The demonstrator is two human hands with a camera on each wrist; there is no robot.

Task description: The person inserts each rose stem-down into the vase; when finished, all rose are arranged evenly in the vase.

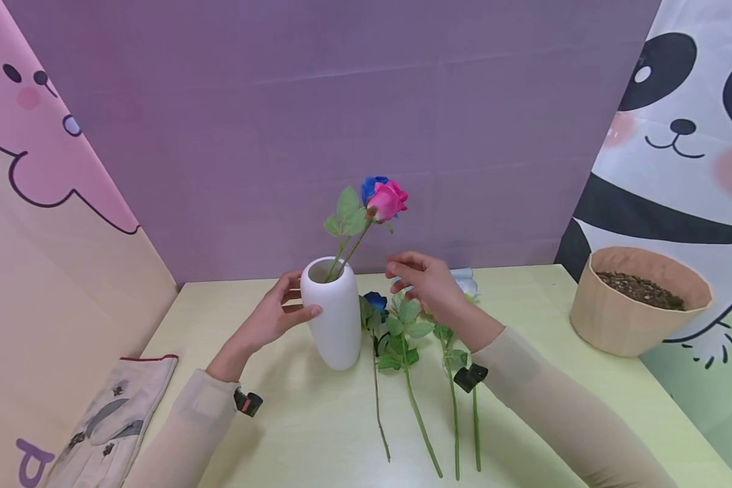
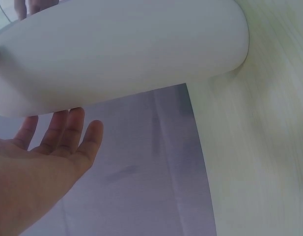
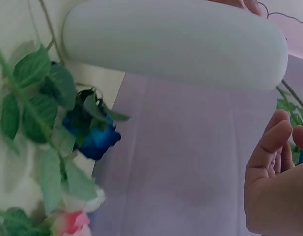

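Observation:
A white vase (image 1: 332, 318) stands upright on the table, with a pink rose (image 1: 388, 200) and a blue rose (image 1: 371, 187) leaning right out of its mouth. My left hand (image 1: 274, 312) holds the vase near its top, thumb on the front and fingers around the far left side. To the right of the vase, my right hand (image 1: 423, 278) is raised with its fingers loosely bent and nothing between them. Below that hand lie several more stems, among them a blue rose (image 3: 95, 137) and a pink-and-white rose (image 3: 75, 223). The right hand partly hides their heads in the head view.
A tan pot (image 1: 637, 305) of dark soil stands at the table's right edge. A folded printed cloth (image 1: 112, 413) lies at the left edge. Behind the table (image 1: 305, 434) rises a purple backdrop (image 1: 280, 135), with cartoon-printed panels on both sides.

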